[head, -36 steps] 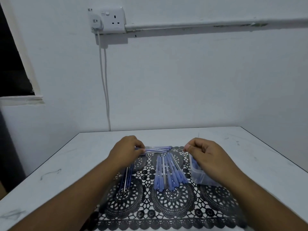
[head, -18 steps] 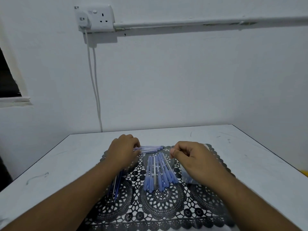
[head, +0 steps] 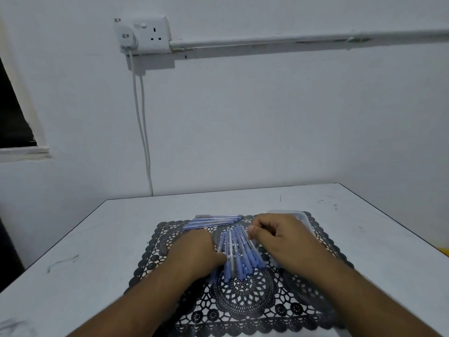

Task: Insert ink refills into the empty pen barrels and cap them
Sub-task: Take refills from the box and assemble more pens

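Note:
A fan of blue capped pens point(head: 239, 255) lies in the middle of a black lace mat point(head: 243, 302). A second row of pens point(head: 215, 220) lies crosswise at the mat's far edge. My left hand point(head: 194, 254) rests knuckles up on the mat against the left side of the fan; its fingertips are hidden beneath it. My right hand point(head: 279, 242) hovers at the fan's right side, fingers curled in and thumb against the forefinger, with nothing visible in it. The thin refills are covered by my left hand.
A clear plastic box point(head: 302, 218) stands on the mat behind my right hand. The mat lies on a white table point(head: 97, 239) against a white wall. A socket point(head: 143, 35) with two hanging cables is on the wall.
My left hand has left the far row of pens and come back toward me to the left side of the fan. My right hand has shifted slightly left. The camera has turned a little.

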Tool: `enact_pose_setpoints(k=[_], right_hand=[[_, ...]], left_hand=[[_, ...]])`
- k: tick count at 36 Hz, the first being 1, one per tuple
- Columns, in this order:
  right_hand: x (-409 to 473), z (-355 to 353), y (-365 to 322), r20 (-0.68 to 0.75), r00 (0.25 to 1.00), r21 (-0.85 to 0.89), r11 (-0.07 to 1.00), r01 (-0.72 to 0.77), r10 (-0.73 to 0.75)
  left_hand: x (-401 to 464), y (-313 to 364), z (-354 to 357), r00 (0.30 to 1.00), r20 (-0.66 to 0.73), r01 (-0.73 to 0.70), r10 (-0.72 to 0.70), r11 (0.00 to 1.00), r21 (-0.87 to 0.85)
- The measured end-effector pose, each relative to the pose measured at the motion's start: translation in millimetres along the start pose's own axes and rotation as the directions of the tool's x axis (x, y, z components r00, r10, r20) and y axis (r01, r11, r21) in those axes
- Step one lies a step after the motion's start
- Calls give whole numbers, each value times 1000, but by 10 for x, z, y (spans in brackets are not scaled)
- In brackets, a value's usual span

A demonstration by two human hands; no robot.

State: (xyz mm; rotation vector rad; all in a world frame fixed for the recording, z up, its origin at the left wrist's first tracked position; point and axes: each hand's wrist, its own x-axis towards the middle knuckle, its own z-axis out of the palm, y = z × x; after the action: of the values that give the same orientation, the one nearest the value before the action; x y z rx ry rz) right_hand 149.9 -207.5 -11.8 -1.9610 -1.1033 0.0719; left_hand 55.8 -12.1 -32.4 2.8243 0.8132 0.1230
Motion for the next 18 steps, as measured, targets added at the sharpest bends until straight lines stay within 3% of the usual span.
enact_pose_setpoints(k=[3,7,9,14,18], right_hand=[[-7,-2,-16,10,1000,6,1000,10,-10],[-4,-16,-39,23,1000,49,999,18,-19],[-20,-18,-73,29,1000,97,995,3,-5],[-76,43,-149,80,995,271,960,-71,50],[-75,79,-171,109,991,307,945,-111,81]], left_hand=[[-33,-50,-108,999,-34,-2,3,1000,22],[-170,-176,-461,983,-179,-33,36,999,16],[-266,-269,-620,964,-226,-140,139,990,13],[-461,-457,-525,887,-131,-461,442,860,-220],[-512,-479,-289,813,-267,-575,518,784,-233]])
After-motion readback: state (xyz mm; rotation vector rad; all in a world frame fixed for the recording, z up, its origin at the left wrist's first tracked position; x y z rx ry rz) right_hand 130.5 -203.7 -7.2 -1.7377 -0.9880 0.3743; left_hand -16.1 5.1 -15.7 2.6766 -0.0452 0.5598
